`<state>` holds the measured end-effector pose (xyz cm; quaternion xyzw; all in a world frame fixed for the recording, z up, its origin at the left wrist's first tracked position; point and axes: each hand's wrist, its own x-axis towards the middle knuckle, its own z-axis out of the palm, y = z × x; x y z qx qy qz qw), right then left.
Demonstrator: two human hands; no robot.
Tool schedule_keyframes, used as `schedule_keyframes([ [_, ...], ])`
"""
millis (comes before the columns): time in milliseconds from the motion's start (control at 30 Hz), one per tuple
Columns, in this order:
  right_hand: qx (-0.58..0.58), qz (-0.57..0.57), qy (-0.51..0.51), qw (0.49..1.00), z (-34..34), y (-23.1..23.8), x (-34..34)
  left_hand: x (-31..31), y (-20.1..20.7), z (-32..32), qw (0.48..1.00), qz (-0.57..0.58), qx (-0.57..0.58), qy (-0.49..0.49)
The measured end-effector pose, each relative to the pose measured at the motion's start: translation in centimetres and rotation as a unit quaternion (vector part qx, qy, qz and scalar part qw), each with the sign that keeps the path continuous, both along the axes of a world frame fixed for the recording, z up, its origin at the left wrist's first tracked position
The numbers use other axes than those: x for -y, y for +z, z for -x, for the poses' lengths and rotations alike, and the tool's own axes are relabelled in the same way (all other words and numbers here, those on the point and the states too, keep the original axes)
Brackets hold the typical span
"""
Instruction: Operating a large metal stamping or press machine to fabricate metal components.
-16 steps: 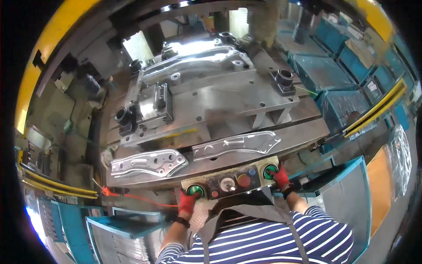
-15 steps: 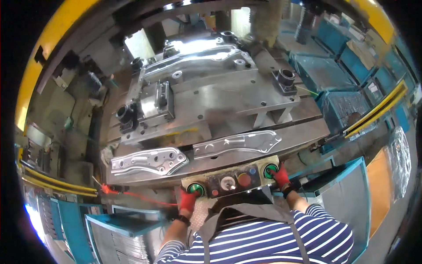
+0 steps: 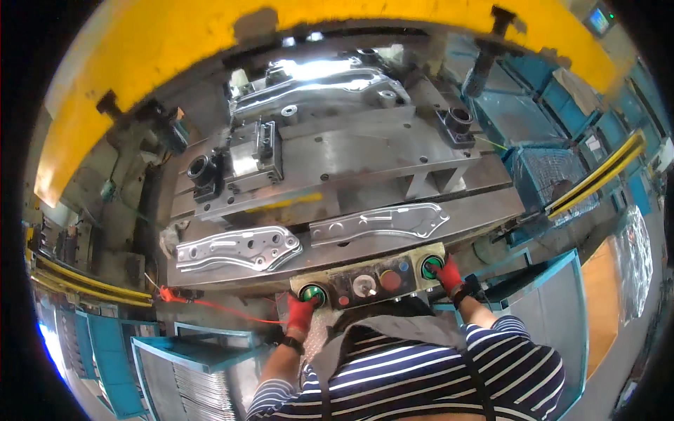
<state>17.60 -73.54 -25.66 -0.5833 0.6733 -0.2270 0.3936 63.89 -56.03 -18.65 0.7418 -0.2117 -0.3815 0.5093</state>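
Observation:
Both of my hands wear red gloves and are at a worn control panel (image 3: pixel 328 274) in front of my waist. My left hand (image 3: pixel 302 313) is closed at the panel's left end, its thumb on the left green push button (image 3: pixel 311 295). At the other end, my right hand (image 3: pixel 448 275) is closed with its thumb on the right green push button (image 3: pixel 432 266). Beyond the panel, a stamped metal bracket with holes (image 3: pixel 235 250) lies at the left, apparently stacked on another. A second bracket (image 3: pixel 379 226) lies to its right. Another shiny stamped part (image 3: pixel 309 92) rests on the die farther back.
A big yellow press ram (image 3: pixel 337 19) spans the top above the steel die (image 3: pixel 337 147). Guide posts (image 3: pixel 201 170) rise from its corners. Teal bins (image 3: pixel 203 358) with stacked metal parts stand at lower left; another teal-framed bin (image 3: pixel 554 302) is at right. A red cord (image 3: pixel 225 313) runs left.
The yellow ram has come down and now fills the top of the view. Both hands stay at the green buttons; the brackets lie where they were.

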Motion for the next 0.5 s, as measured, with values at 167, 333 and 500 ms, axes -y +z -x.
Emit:
schedule_keyframes([
  [167, -0.019, 0.065, -0.027, 0.997, -1.2, 1.6, -0.2, -0.2, -0.8, -1.0, 0.999, 0.036, -0.001, -0.031],
  [333, 0.096, -0.037, 0.007, 0.995, -3.9, 6.9, -0.8, -2.0, -2.6, -1.6, 1.0, 0.012, 0.01, -0.013],
  [500, -0.019, 0.074, 0.019, 0.997, 0.8, 1.3, -0.3, 0.8, 0.1, -0.2, 0.997, 0.018, -0.001, -0.071],
])
